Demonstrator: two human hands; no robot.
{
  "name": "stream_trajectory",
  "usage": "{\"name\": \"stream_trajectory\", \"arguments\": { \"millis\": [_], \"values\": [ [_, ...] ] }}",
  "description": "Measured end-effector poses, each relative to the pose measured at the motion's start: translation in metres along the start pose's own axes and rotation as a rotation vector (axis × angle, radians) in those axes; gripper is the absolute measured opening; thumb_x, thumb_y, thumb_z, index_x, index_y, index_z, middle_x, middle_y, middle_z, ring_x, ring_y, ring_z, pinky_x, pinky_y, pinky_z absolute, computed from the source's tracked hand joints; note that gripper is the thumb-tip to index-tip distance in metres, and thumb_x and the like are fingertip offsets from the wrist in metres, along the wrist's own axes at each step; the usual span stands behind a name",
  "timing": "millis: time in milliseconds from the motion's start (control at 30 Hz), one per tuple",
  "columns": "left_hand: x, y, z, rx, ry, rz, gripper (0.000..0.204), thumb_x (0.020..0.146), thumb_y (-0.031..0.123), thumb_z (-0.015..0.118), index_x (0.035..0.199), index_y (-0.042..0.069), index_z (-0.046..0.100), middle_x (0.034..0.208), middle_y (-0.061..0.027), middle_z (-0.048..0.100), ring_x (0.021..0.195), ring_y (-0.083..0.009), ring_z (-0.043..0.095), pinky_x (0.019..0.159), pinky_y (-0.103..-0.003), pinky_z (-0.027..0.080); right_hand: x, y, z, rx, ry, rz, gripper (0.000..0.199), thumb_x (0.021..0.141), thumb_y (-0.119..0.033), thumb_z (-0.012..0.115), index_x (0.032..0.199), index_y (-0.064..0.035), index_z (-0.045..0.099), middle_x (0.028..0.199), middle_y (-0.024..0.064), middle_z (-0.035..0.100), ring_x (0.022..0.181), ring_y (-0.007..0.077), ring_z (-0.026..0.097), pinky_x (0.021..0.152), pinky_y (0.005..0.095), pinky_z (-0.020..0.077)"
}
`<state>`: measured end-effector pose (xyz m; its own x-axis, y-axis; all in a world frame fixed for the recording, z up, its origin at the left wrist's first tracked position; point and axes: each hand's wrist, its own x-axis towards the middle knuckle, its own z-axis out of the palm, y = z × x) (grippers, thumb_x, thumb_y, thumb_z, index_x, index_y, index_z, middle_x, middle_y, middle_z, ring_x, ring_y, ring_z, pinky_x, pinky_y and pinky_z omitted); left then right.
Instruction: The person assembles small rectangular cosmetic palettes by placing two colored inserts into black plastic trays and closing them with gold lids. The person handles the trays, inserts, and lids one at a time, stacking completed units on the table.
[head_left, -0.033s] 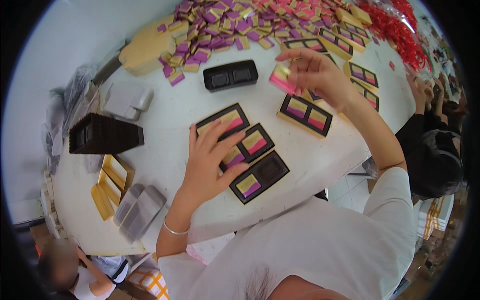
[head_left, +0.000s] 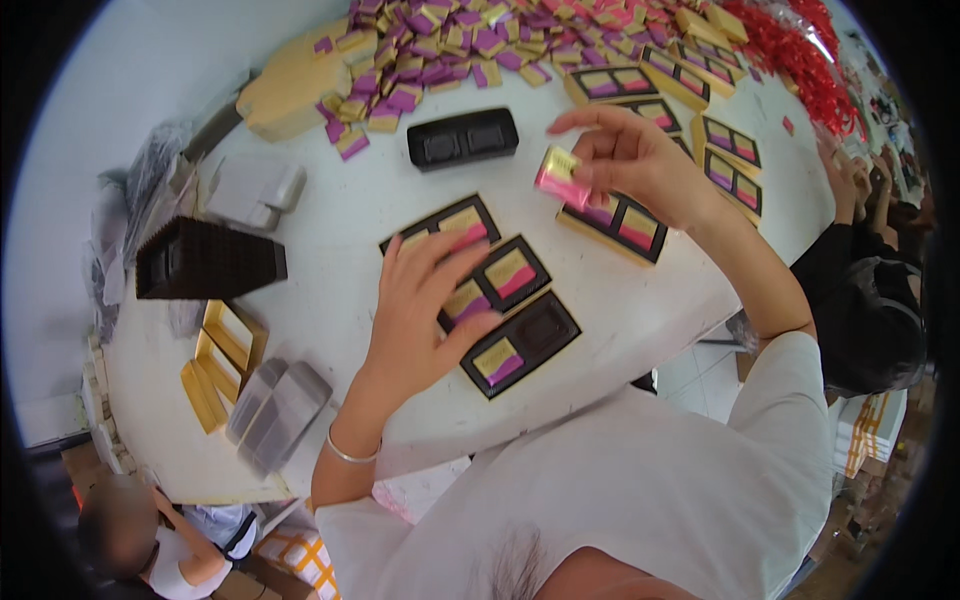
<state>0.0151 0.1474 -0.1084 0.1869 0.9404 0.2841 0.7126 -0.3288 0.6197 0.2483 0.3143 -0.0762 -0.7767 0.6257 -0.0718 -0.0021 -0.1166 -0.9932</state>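
Note:
My left hand (head_left: 430, 310) lies flat with fingers spread over two black gold-rimmed trays (head_left: 445, 225), its fingertips on a yellow and purple packet in the middle tray (head_left: 510, 272). The nearest tray (head_left: 525, 345) has one yellow and purple packet and one empty slot. My right hand (head_left: 640, 160) is raised above the table and pinches a pink and gold packet (head_left: 560, 178) between thumb and fingers, over another filled tray (head_left: 625, 228).
An empty black insert (head_left: 462, 138) lies beyond, before a heap of purple and gold packets (head_left: 450, 50). A stack of black inserts (head_left: 205, 260), gold lids (head_left: 220, 355) and grey pieces (head_left: 275, 405) sit left. Filled trays (head_left: 730, 160) and red strings (head_left: 800, 50) lie right, near another person (head_left: 860, 290).

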Motion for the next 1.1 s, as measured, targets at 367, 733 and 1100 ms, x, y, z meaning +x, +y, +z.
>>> {"name": "stream_trajectory", "arguments": {
  "millis": [367, 733, 1100],
  "values": [
    [-0.035, 0.018, 0.015, 0.345, -0.266, -0.06, 0.076, 0.076, 0.053, 0.066, 0.136, 0.01, 0.046, 0.148, -0.023, 0.024, 0.137, -0.0447, 0.018, 0.102, -0.07, 0.01, -0.047, 0.056, 0.061, -0.593, -0.253, -0.065, 0.015, 0.078, 0.003, 0.067, 0.092, -0.0034, 0.065, 0.092, 0.006, 0.047, 0.081, 0.0189, 0.052, 0.065, 0.0294, 0.0451],
    [-0.036, 0.011, 0.021, 0.402, -0.137, -0.127, 0.087, 0.071, 0.06, 0.067, 0.141, 0.016, 0.04, 0.15, -0.023, 0.019, 0.139, -0.0429, 0.013, 0.102, -0.069, 0.008, -0.067, 0.081, 0.08, -0.852, 0.061, -0.301, 0.027, 0.069, -0.012, 0.076, 0.089, -0.0095, 0.057, 0.092, 0.0081, 0.048, 0.082, 0.0265, 0.051, 0.07, 0.0369, 0.0402],
    [-0.025, -0.019, 0.017, 0.384, -0.166, -0.172, 0.092, 0.068, 0.063, 0.068, 0.141, 0.016, 0.039, 0.151, -0.0218, 0.018, 0.14, -0.0429, 0.012, 0.102, -0.07, 0.006, -0.061, 0.074, 0.083, -0.913, -0.051, -0.241, 0.022, 0.074, -0.015, 0.073, 0.09, -0.0114, 0.059, 0.092, 0.007, 0.048, 0.086, 0.0217, 0.049, 0.076, 0.0343, 0.0351]
  ]
}}
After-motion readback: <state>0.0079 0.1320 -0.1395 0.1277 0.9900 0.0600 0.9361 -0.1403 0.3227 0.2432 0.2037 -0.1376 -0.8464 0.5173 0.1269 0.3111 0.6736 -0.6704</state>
